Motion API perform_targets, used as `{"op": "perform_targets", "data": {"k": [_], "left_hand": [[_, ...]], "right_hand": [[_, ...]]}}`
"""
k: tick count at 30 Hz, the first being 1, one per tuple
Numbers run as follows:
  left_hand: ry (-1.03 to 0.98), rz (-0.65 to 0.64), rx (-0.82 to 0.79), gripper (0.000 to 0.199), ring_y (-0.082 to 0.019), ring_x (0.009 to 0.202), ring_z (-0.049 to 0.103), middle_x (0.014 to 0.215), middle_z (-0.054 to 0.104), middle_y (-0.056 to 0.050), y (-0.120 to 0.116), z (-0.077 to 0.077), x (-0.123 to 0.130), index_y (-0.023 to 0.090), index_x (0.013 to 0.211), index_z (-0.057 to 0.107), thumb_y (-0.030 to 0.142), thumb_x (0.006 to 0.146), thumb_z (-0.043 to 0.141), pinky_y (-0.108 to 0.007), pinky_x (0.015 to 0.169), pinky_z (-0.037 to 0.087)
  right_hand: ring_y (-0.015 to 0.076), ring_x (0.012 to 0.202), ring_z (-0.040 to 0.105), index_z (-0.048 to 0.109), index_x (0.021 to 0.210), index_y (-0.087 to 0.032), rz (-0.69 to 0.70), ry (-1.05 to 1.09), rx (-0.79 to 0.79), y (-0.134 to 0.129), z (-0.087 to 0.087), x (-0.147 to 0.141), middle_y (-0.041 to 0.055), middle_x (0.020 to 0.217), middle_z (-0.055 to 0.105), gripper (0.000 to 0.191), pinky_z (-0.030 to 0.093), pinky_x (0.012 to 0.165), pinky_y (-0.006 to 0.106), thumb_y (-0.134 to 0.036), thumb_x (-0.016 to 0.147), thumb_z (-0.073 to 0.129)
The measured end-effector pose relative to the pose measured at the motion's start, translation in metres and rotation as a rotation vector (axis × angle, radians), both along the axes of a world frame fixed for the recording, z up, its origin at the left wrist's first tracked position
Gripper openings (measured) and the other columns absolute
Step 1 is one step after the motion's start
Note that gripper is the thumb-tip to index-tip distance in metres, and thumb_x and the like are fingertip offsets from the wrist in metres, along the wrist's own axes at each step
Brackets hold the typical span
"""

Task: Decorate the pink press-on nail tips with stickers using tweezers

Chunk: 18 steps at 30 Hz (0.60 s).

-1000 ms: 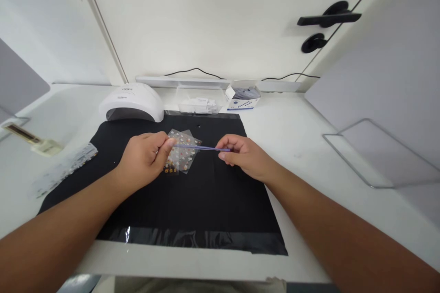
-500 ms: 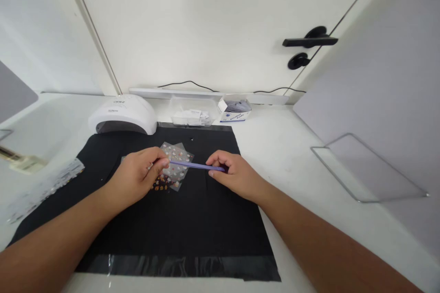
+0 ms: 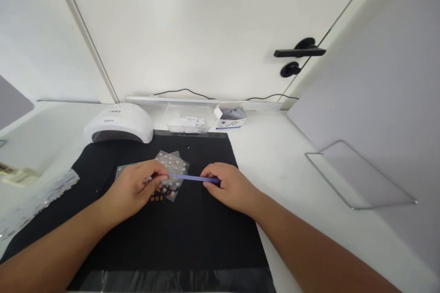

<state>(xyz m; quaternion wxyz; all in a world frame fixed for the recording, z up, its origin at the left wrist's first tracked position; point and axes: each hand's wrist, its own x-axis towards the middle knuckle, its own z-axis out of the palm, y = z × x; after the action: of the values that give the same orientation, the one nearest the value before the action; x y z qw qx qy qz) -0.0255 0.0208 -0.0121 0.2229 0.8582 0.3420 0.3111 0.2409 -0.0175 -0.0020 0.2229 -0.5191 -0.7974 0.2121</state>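
Left hand (image 3: 132,188), thumb and fingers clamped on one end of a purple stick (image 3: 187,177), right hand (image 3: 229,187), fingers clamped on the opposite end, stick spanning the gap over a black mat (image 3: 206,233), patterned clear sheets (image 3: 176,165) partly hidden behind the left hand.

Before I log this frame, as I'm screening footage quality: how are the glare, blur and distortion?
Head view: pale glare streaks the shiny band along the near edge of the black mat; head view: the patterned sheet at left looks smeared, and lettering on the white box is soft; head view: the door's edges splay apart toward the top.
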Motion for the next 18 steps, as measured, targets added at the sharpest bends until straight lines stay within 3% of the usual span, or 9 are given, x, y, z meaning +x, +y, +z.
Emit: {"op": "perform_targets", "data": {"k": [5, 11, 18], "left_hand": [[-0.021, -0.039, -0.008, 0.014, -0.015, 0.081, 0.066, 0.087, 0.069, -0.002, 0.0024, -0.0024, 0.0020, 0.021, 0.088, 0.062, 0.017, 0.092, 0.049, -0.024, 0.073, 0.051], [-0.038, -0.010, -0.019, 0.016, -0.016, 0.081, 0.068, 0.088, 0.071, -0.003, 0.0045, -0.0059, 0.0051, 0.022, 0.095, 0.066, 0.022, 0.093, 0.051, -0.025, 0.072, 0.054], [-0.077, -0.071, 0.025, 0.015, -0.015, 0.081, 0.067, 0.088, 0.069, -0.005, 0.0079, -0.0094, 0.0070, 0.021, 0.097, 0.065, 0.019, 0.095, 0.050, -0.025, 0.074, 0.054]], "right_hand": [[0.0179, 0.073, 0.060, 0.066, 0.088, -0.019, 0.021, -0.042, 0.009, 0.0003, -0.0022, 0.0010, 0.0026, 0.079, 0.066, 0.013, 0.045, 0.072, 0.030, -0.011, 0.079, 0.061], [0.0187, 0.074, 0.060, 0.065, 0.087, -0.019, 0.020, -0.061, 0.016, 0.0004, -0.0015, 0.0029, 0.0033, 0.082, 0.067, 0.012, 0.044, 0.073, 0.031, -0.012, 0.079, 0.060], [0.0182, 0.075, 0.061, 0.065, 0.088, -0.019, 0.051, -0.034, -0.040, 0.0000, 0.0015, 0.0051, 0.0033, 0.083, 0.067, 0.010, 0.044, 0.073, 0.030, -0.015, 0.084, 0.056]]}}
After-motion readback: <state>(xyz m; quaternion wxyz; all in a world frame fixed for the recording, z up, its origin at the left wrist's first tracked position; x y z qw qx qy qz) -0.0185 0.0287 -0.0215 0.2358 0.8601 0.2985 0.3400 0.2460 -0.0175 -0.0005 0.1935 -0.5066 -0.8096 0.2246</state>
